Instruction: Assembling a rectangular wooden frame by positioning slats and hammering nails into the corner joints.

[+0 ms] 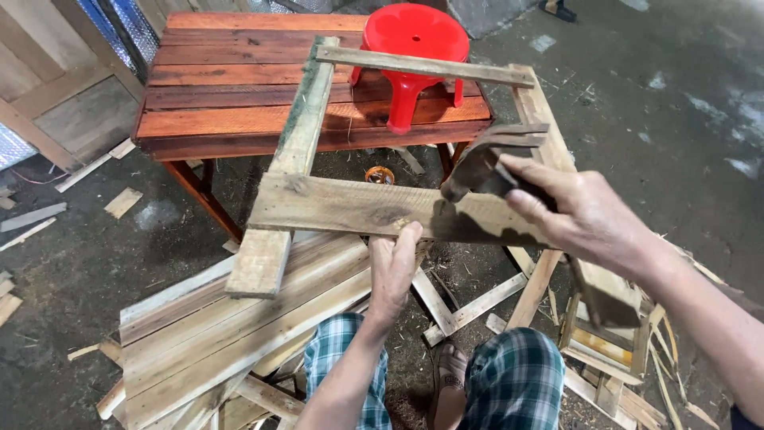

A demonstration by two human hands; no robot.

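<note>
1. Right now the wooden frame (374,209), made of rough weathered slats nailed together, is being held up tilted in front of the person's knees, above a pile of loose planks (215,334) and in front of a reddish slatted table (239,95).
2. Its near crosspiece is running left to right between the two hands, while its far crosspiece is lying across the view of the red plastic stool (414,56) standing on the table.
3. The left hand (391,275) is gripping the lower edge of the near crosspiece from underneath, with the thumb pressing up onto the face of the board.
4. The right hand (581,215) is clenching the handle of a hammer (485,163), whose dark claw-shaped head is sitting against the right side slat of the frame, close to the joint with the near crosspiece.
5. The person's legs, in green checked shorts (509,382), are showing below the frame, with one sandalled foot (450,374) resting among wood chips.
6. Scraps of timber (123,203) are lying scattered over the dark concrete floor (676,119), and another small slatted piece (613,350) is sitting just under the right forearm.
</note>
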